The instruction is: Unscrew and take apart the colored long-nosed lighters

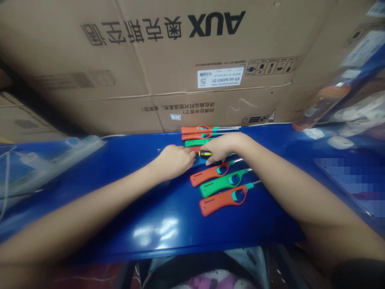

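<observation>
My right hand is closed around a screwdriver with a black and yellow handle, its tip end towards the left. My left hand is closed just left of it, beside the tip end; what its fingers hold is hidden. Between and behind the hands lies an orange long-necked lighter, partly covered. Past it a green lighter and orange lighters lie in a row. Nearer to me are an orange lighter, a green lighter and another orange lighter.
A big cardboard box panel stands along the back of the blue table. At the right is a bottle with orange parts beside white plastic wrapping. Clear plastic bags lie on the left.
</observation>
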`<state>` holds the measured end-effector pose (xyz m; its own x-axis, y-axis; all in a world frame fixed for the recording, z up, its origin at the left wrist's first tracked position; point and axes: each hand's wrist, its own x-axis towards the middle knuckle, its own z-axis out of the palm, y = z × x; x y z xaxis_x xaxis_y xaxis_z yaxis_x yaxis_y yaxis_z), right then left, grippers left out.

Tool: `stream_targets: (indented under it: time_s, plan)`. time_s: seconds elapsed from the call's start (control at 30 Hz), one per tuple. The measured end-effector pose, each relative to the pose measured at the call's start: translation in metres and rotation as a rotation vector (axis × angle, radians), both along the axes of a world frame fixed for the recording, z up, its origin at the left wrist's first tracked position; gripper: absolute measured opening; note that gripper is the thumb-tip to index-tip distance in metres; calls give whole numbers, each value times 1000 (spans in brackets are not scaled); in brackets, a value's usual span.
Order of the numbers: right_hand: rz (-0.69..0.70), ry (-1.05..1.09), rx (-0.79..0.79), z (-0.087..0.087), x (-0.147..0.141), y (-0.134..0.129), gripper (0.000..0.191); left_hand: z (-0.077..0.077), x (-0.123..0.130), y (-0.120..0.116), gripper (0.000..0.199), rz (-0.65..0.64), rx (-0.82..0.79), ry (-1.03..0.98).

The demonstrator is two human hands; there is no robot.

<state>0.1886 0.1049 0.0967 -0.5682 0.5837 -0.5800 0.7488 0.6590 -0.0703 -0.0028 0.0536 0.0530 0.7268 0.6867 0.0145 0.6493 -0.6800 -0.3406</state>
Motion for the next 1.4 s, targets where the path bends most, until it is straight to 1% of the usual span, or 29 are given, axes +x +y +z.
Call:
stream_targets:
  time_s: [0.1, 0.17, 0.4, 0.53, 0.67, 0.77, 0.87, 1.1, 1.2, 1.4]
  plan:
    - [-1, 5, 7, -1, 1, 2, 57, -2, 1, -1, 25, -16, 39, 6]
    - [0, 9, 10, -2, 1, 3, 58, -4, 2, -1, 25, -16, 36, 6]
    - [1, 21, 6, -4, 1, 4, 55, -9, 3, 1, 33, 124, -2, -58]
    - [-4, 25, 6, -4, 2, 5, 56, -11, 1, 3, 37, 149, -16, -80]
    - [-6, 38, 4, -5, 2, 4, 60, -10, -2, 2, 33, 120, -19, -102]
    - [-12, 41, 12, -6, 2, 5, 62, -8, -4, 1, 28, 70, -12, -122]
    - [-24, 24, 24, -7, 1, 5, 60, -7, -6, 1, 26, 13, -12, -119]
    - [-33, 7, 11, -5, 1, 5, 53, -7, -9, 1, 17, -57, -14, -106]
    - [-28, 7, 2, -4, 1, 4, 49, -9, -9, 2, 20, -58, -4, -105]
    - [-38, 8, 4, -2, 1, 3, 49, -12, -11, 4, 34, -16, 2, -88]
